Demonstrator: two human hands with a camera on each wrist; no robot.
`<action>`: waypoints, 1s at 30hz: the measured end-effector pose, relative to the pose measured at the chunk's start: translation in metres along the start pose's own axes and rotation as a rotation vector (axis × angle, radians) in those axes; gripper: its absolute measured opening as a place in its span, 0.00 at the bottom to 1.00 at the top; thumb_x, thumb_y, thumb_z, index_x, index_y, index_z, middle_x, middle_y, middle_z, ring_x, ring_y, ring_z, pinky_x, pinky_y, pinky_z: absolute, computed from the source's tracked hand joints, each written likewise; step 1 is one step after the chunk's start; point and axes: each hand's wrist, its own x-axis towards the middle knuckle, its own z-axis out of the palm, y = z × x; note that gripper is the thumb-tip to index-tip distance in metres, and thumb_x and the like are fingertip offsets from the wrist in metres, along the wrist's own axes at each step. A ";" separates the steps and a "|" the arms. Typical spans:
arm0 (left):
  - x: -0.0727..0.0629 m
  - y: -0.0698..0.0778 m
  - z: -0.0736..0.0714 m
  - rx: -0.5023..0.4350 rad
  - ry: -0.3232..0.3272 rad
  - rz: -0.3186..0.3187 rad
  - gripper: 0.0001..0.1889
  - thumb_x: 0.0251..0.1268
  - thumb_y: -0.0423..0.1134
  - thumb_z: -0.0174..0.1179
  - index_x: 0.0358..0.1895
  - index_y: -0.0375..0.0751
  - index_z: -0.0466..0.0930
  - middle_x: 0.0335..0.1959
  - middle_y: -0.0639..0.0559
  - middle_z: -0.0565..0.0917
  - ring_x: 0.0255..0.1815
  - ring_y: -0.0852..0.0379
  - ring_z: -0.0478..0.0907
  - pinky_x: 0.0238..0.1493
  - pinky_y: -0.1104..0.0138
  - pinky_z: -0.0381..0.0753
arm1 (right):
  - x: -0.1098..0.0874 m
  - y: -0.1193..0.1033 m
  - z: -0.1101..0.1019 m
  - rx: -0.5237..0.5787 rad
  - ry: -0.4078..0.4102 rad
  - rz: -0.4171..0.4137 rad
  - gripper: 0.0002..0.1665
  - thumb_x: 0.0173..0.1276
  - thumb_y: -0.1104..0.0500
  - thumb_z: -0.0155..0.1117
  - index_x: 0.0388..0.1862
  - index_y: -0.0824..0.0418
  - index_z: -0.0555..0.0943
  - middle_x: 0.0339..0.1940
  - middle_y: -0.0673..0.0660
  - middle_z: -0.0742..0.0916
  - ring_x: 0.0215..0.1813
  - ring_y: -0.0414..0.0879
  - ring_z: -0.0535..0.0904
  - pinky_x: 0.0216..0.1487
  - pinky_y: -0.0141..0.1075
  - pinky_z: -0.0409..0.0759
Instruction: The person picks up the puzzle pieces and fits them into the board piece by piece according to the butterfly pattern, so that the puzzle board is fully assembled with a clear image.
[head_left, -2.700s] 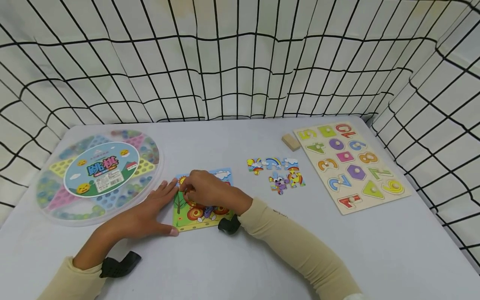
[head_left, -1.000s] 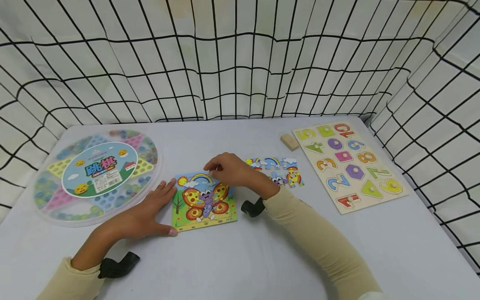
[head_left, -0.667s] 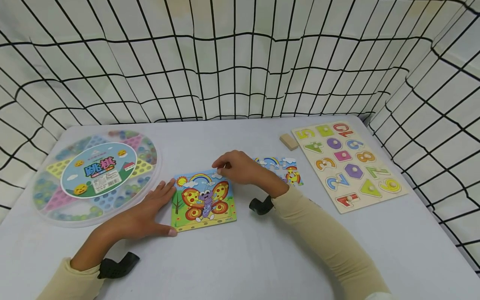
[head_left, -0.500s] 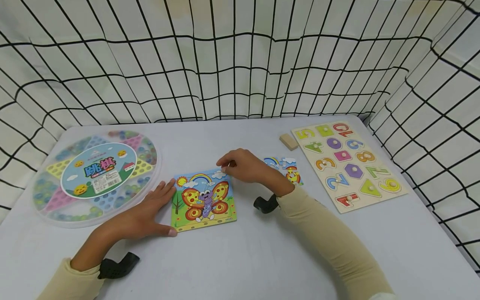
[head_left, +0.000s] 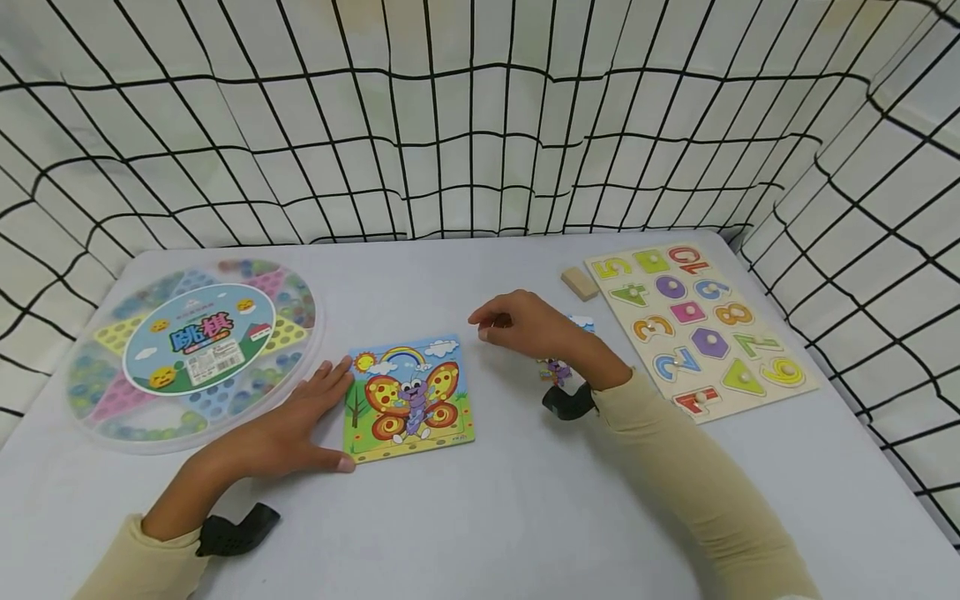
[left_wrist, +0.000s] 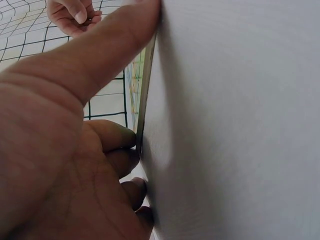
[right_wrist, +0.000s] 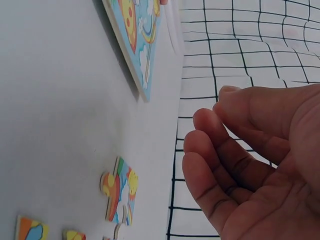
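A square butterfly picture puzzle board [head_left: 412, 400] lies flat on the table. My left hand [head_left: 288, 433] rests along its left side, thumb and fingers spread and straight. In the left wrist view, the thumb and a fingertip touch the board's thin edge [left_wrist: 146, 90]. To the right of the board, my right hand [head_left: 525, 325] hovers above the table with loosely bent fingers. The right wrist view shows nothing in that hand [right_wrist: 250, 160]. Below it lie loose jigsaw pieces, such as one with a sun and rainbow [right_wrist: 122, 195]. In the head view the hand hides most of them.
At the left stands a round Chinese checkers set [head_left: 202, 350] of clear plastic with marbles inside. A wooden number-and-shape peg board [head_left: 701, 329] lies at the right, a small wooden block [head_left: 579, 283] beside it. Black netting [head_left: 472, 108] rises behind the table.
My right hand was over the puzzle board; it has left the board and moved right, above the loose pieces. The board's whole picture is now uncovered. My left hand has stayed in place.
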 end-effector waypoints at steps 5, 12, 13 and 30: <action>0.000 -0.001 0.000 -0.002 0.003 0.002 0.61 0.47 0.61 0.72 0.77 0.35 0.45 0.80 0.45 0.38 0.77 0.39 0.28 0.71 0.39 0.34 | -0.007 0.006 -0.006 0.029 -0.007 0.004 0.15 0.71 0.64 0.61 0.55 0.66 0.82 0.47 0.56 0.86 0.44 0.45 0.79 0.45 0.35 0.79; -0.001 -0.001 -0.001 0.000 0.002 0.000 0.61 0.47 0.61 0.71 0.77 0.35 0.45 0.80 0.46 0.37 0.77 0.39 0.28 0.70 0.38 0.35 | -0.017 0.015 -0.013 0.050 0.007 0.006 0.16 0.69 0.64 0.63 0.54 0.67 0.82 0.48 0.57 0.86 0.44 0.44 0.80 0.49 0.35 0.80; -0.001 -0.001 -0.001 0.002 0.002 0.000 0.61 0.47 0.61 0.71 0.78 0.35 0.45 0.80 0.46 0.37 0.77 0.39 0.28 0.70 0.38 0.35 | -0.018 0.016 -0.013 0.043 0.007 0.004 0.16 0.69 0.64 0.63 0.54 0.67 0.82 0.47 0.57 0.87 0.44 0.44 0.80 0.49 0.35 0.80; -0.002 -0.003 0.000 0.008 -0.001 0.000 0.61 0.48 0.61 0.71 0.78 0.35 0.45 0.80 0.46 0.37 0.77 0.40 0.28 0.71 0.40 0.35 | -0.043 0.040 -0.020 -0.009 0.025 0.026 0.16 0.68 0.67 0.62 0.54 0.69 0.82 0.41 0.54 0.86 0.40 0.46 0.78 0.43 0.38 0.79</action>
